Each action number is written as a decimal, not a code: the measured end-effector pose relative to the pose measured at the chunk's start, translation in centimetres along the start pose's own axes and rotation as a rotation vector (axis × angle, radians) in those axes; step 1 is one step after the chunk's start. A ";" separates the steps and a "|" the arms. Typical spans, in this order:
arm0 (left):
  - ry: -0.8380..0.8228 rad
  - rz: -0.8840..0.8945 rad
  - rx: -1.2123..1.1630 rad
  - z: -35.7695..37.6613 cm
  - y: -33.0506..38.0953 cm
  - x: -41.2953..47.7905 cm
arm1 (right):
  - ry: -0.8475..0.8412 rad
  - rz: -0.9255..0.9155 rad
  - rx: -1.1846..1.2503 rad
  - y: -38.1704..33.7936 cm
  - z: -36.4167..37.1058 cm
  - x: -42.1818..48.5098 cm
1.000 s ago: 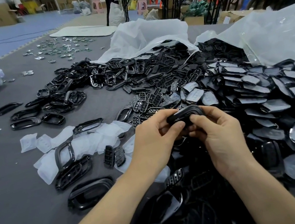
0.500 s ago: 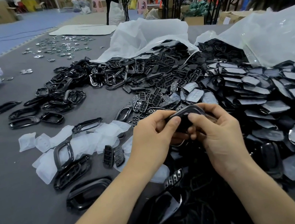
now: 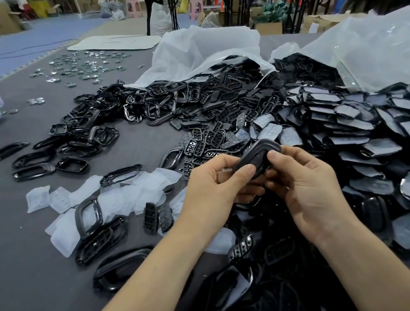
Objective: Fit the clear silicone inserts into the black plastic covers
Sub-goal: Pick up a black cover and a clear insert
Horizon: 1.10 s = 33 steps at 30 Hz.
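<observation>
Slightly turned since the earlier frames, the black cover shows more of its broad face to me, and both hands stay above the near edge of the pile. My left hand pinches the cover's left end between thumb and fingers. My right hand grips the other end, thumb pressed on the face and fingers curled beneath. Whether a clear insert already sits inside it, I cannot tell.

I judge the cover light, stiff and glossy, so somewhat slippery; it is best held by its rim at both ends, leaving the face free for pressing. The loose clear inserts, lying on the grey table to the left, look soft, floppy and probably tacky; I would lift them by an edge.

One white plastic bag lies open at centre, spilling black frames and holed button plates. A second bag at right spills black parts onto a heap of covers backed with clear silicone.
</observation>
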<state>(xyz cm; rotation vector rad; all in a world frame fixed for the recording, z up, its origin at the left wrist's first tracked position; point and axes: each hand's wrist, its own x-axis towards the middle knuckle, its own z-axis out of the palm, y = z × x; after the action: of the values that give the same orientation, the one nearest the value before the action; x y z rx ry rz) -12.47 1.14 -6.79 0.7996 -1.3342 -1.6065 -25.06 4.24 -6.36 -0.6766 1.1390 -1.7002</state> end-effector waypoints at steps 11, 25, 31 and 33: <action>0.147 0.028 0.113 -0.2 -0.8 0.3 | -0.020 -0.030 -0.058 0.5 -0.1 0.0; 0.069 0.073 0.115 0.3 -0.6 0.1 | -0.034 -0.137 -0.245 1.0 -0.1 0.0; 0.075 0.044 0.048 0.0 -0.7 0.3 | -0.046 -0.128 -0.228 0.9 -0.2 0.0; 0.082 -0.002 -0.048 -0.1 -0.7 0.4 | -0.055 -0.068 -0.157 0.7 -0.1 0.1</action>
<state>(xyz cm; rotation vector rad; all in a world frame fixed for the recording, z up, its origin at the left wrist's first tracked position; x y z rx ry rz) -12.68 0.71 -7.46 0.8291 -1.2328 -1.5849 -24.88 4.15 -7.06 -0.8627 1.2316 -1.6499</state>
